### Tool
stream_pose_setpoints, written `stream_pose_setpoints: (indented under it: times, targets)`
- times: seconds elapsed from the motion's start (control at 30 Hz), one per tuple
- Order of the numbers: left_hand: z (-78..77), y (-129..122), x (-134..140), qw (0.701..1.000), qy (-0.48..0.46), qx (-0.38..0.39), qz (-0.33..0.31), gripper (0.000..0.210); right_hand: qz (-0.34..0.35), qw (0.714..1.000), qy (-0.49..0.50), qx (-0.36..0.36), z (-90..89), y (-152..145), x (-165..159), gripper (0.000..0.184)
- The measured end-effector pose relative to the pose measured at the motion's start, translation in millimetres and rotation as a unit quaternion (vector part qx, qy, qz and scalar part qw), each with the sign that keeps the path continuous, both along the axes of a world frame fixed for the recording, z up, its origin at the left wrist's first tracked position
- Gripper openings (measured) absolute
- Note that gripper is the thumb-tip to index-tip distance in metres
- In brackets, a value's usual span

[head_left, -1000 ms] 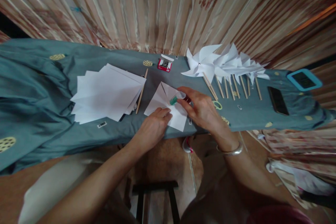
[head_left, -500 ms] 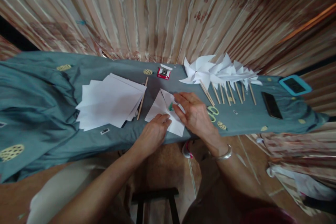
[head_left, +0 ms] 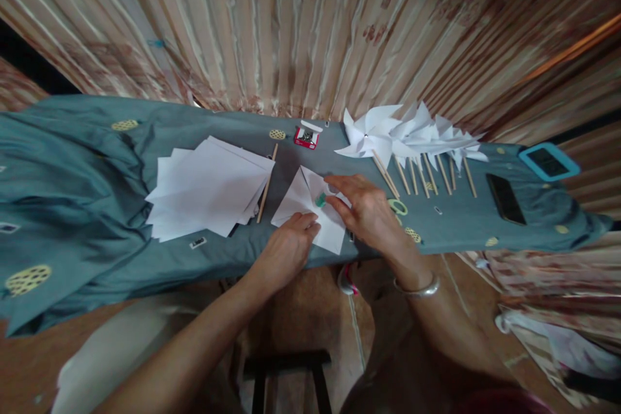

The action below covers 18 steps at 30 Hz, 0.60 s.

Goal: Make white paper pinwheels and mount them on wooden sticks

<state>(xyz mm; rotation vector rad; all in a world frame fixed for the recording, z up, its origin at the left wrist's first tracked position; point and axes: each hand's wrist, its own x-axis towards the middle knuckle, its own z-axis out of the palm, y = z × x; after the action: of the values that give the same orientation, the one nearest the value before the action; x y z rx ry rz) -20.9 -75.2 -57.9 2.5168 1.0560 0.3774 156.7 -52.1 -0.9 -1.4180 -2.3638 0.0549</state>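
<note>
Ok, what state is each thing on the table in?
Paper square: slit at far corner, under left hand
Green piece: partly hidden at right hand
Paper stack: fanned unevenly
Loose stick: lying flat
Red box: open, lid raised
Pinwheels: on sticks, overlapping
Scissors: mostly hidden, state unclear
Phone: screen dark
Blue-framed screen: dark
Tablecloth: wrinkled

A thin white square of paper (head_left: 303, 202) lies turned cornerwise beneath the hands, a narrow slit running inward from its far corner. The left hand (head_left: 291, 242) rests on its near-left part; the right hand (head_left: 366, 210) covers its right side. A small, blurred green piece (head_left: 320, 199) sits by the right fingertips, its grip unclear.
</note>
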Motion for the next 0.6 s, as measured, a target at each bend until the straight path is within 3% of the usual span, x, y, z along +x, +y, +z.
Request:
stream_pose_setpoints:
  times: [0.3, 0.6]
  targets:
    - [0.8, 0, 0, 1.0, -0.003, -0.008, -0.003, 0.032, -0.103, 0.991, -0.068, 0.057, -2.9, -6, -18, 0.032]
    - [-0.1, -1, 0, 1.0, 0.01, 0.005, -0.004, 0.034, -0.102, 0.992, -0.049, 0.048, -5.6, -6, -13, 0.032]
